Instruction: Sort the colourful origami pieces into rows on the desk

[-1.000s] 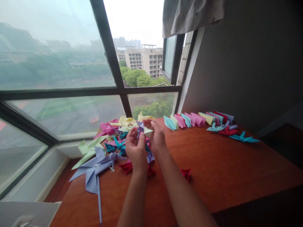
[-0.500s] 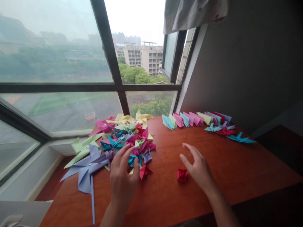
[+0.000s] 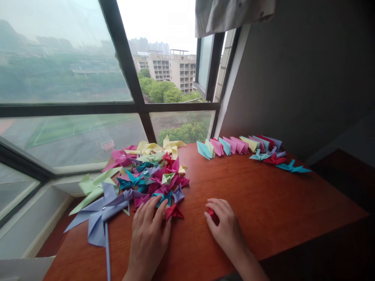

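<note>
Under the curled fingers of my right hand [image 3: 225, 224] is a small red folded paper piece [image 3: 211, 212]. Only a bit of its red shows between thumb and fingertips; the rest is hidden. My left hand [image 3: 150, 226] hovers at the near edge of a pile of coloured origami, fingers bent and apart, with nothing visible in it. Just beyond its thumb lies a red origami piece [image 3: 174, 212]. A purple origami piece [image 3: 178, 194] and a blue one [image 3: 162, 200] sit close to its fingertips. Left of this hand is a lavender paper pinwheel [image 3: 102, 210] with a stick.
Yellow pinwheels [image 3: 172, 145] and a green pinwheel [image 3: 93, 187] border the pile. Along the far right of the brown table [image 3: 234, 187] stands a row of folded paper planes [image 3: 241, 145]. Paper cranes [image 3: 293, 168] lie in front of them. Windows [image 3: 73, 136] rise behind.
My right hand has come down and left, closing round the red folded piece, which was uncovered beside it before. My left hand has lowered slightly. The view has shifted a little.
</note>
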`<action>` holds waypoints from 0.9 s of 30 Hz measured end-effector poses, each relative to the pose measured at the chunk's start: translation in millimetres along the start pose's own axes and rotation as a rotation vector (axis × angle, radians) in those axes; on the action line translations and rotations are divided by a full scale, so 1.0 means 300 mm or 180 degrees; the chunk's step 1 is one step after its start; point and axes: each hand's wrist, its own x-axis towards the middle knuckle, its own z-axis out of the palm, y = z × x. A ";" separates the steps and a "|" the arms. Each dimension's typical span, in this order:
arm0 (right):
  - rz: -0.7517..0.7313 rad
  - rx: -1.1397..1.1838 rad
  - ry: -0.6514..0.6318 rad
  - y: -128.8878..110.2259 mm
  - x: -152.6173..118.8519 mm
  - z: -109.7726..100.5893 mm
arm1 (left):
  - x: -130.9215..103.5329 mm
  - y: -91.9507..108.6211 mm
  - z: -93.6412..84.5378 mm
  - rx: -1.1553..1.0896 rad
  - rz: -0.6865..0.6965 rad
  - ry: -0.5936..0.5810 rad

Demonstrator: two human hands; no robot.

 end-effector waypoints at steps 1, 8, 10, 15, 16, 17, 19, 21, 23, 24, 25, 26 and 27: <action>0.0055 0.0131 0.0057 -0.015 0.023 0.006 | 0.002 -0.006 0.001 -0.0011 -0.0054 0.0020; -0.0022 0.1192 0.0167 -0.259 0.307 0.114 | -0.008 -0.001 0.012 -0.0074 -0.0233 0.0032; -0.0289 0.1311 0.0100 -0.334 0.390 0.178 | -0.017 -0.002 0.015 -0.0073 -0.0230 0.0037; -0.0684 0.1322 -0.0159 -0.425 0.469 0.284 | -0.034 -0.014 0.017 -0.0037 -0.0272 0.0072; -0.0711 0.1331 -0.0166 -0.420 0.461 0.283 | -0.034 -0.015 0.017 -0.0057 -0.0287 0.0064; -0.0715 0.1335 -0.0151 -0.405 0.447 0.274 | -0.034 -0.015 0.017 -0.0096 -0.0306 0.0048; -0.0648 0.1287 -0.0060 -0.345 0.412 0.235 | -0.031 -0.012 0.016 -0.0220 -0.0347 0.0026; -0.0509 0.1130 0.0076 -0.244 0.376 0.176 | -0.029 -0.009 0.017 -0.0365 -0.0393 0.0029; -0.0308 0.0875 0.0321 -0.108 0.345 0.099 | -0.029 -0.008 0.018 -0.0469 -0.0409 0.0036; -0.0208 0.0712 0.0430 -0.030 0.333 0.053 | -0.029 -0.008 0.019 -0.0498 -0.0392 0.0041; -0.0102 0.0535 0.0590 0.052 0.323 0.002 | -0.029 -0.007 0.018 -0.0517 -0.0365 0.0056; -0.0004 0.0350 0.0716 0.136 0.316 -0.056 | -0.029 -0.007 0.017 -0.0527 -0.0330 0.0088; 0.0091 0.0147 0.0851 0.222 0.310 -0.119 | -0.027 -0.005 0.014 -0.0536 -0.0287 0.0133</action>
